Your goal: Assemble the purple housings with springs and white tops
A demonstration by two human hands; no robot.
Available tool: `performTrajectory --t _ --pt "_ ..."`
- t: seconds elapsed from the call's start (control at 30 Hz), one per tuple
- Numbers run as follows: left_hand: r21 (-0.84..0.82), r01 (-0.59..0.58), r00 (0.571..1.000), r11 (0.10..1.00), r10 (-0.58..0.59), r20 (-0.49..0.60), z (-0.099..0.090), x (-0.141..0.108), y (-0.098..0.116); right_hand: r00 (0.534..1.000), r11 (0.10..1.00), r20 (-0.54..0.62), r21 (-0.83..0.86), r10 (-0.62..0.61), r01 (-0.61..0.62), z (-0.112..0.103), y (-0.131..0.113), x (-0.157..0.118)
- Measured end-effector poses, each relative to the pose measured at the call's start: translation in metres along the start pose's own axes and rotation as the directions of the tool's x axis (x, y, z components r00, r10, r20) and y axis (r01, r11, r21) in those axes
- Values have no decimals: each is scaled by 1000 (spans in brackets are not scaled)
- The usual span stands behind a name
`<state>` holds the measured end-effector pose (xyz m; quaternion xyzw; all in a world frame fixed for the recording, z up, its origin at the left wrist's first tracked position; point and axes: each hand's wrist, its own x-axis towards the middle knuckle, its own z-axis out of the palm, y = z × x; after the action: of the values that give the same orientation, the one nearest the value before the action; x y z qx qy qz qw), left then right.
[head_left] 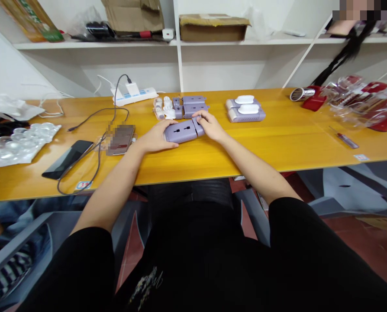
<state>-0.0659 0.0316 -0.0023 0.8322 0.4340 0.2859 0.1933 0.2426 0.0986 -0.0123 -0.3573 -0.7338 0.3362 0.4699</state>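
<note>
Near the table's front edge, my left hand [156, 138] grips the left end of a light-purple plastic housing [182, 131] with two dark keyhole-shaped slots. My right hand [209, 126] has its fingers closed on a short purple end piece [198, 126] at the housing's right end. A thin dark gap shows between the two parts. Just behind lie more purple housings [193, 104] and several white plastic parts [168, 107]. To the right, two purple units with white oval tops [248, 109] stand side by side.
A power strip [135, 96] with cables stands at the back. Two phones, one black [67, 159] and one brown [120, 141], lie left. Clear plastic packaging [24, 141] is at the far left. A screwdriver [347, 140] and red-and-clear parts [359, 104] lie right. Beyond them is another person.
</note>
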Motion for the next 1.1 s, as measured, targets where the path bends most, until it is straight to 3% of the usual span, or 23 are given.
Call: performTrajectory --t 0.43,0.6,0.77,1.1 --pt "28 -29 1000 999 29 8 -2 1 1 996 997 -48 33 69 -67 -9 -1 3" --pt "33 -42 999 999 42 9 -2 1 -1 978 961 17 181 210 -210 -6 1 0" --pt "58 -38 999 998 38 2 0 2 -5 961 933 64 230 269 -276 1 -5 -3" --pt "98 -39 999 994 42 -28 4 2 -10 969 930 78 272 235 -247 7 5 -6"
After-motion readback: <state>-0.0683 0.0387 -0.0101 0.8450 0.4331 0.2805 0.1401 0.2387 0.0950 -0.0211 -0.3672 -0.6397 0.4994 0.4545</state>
